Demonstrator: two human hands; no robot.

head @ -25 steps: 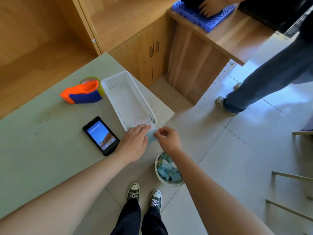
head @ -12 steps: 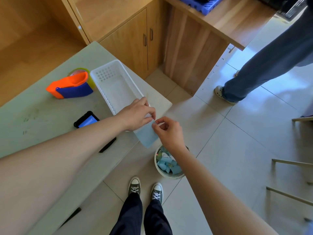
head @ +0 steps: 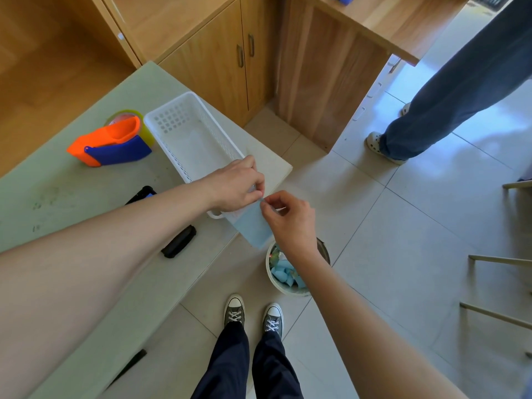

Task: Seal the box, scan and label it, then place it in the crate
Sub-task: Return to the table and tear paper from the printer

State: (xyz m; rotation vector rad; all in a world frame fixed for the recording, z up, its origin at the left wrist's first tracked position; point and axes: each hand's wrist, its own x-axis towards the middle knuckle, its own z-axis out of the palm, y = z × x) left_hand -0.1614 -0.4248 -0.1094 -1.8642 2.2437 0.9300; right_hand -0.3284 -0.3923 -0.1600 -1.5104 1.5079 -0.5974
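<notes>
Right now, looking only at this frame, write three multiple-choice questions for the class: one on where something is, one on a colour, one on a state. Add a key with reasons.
1. Where is the bin of blue scraps?
A. on the table
B. on the floor beside the table
C. inside the white basket

2. What colours is the tape dispenser?
A. orange and blue
B. green and white
C. all black

3. What are both hands doing?
A. resting flat
B. pinching a pale blue sheet
C. holding the phone

Key: 1 B, the bin stands on the floor tiles. 2 A, the tape dispenser shows those colours. 3 B, left hand and right hand grip the sheet.
</notes>
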